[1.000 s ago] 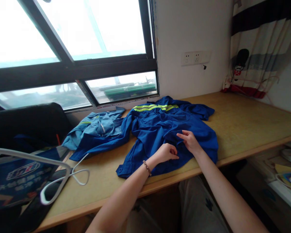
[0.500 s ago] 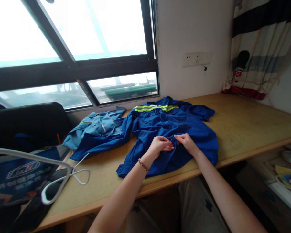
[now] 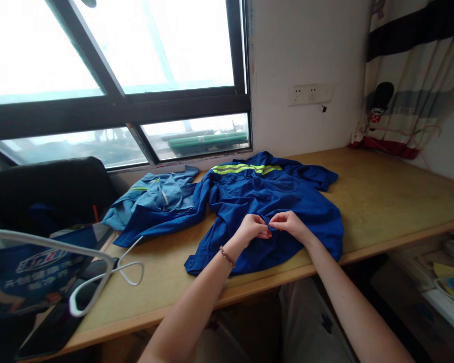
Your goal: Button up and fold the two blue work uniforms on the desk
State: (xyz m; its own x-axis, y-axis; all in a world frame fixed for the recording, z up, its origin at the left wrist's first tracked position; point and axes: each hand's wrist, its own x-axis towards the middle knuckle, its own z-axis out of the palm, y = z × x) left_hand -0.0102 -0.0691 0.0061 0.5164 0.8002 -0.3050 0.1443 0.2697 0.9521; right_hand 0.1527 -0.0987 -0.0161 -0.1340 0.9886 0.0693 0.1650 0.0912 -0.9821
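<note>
A dark blue work jacket (image 3: pixel 306 206) with a yellow and grey reflective band across the chest lies spread on the table, front side up. My left hand (image 3: pixel 252 228) pinches its front opening near the middle, a beaded bracelet on the wrist. Close beside it, my right hand (image 3: pixel 288 224) also has its fingertips closed on the same bit of cloth, slightly lifted. Whether a button sits between the fingers is hidden. A round button shows on the front above the hands. One sleeve stretches left over a light blue garment (image 3: pixel 155 194).
The wooden table (image 3: pixel 386 191) runs along under a window (image 3: pixel 181 101). At left stand a black chair (image 3: pixel 49 191), a printed blue bag (image 3: pixel 41 272) and a bent white tube (image 3: pixel 98 252). A wall socket (image 3: pixel 310 94) and a striped curtain (image 3: pixel 397 75) are at the back right.
My hands have drawn closer together over the front opening, with the fingertips now nearly meeting. The whole view has shifted slightly; the jacket lies as before.
</note>
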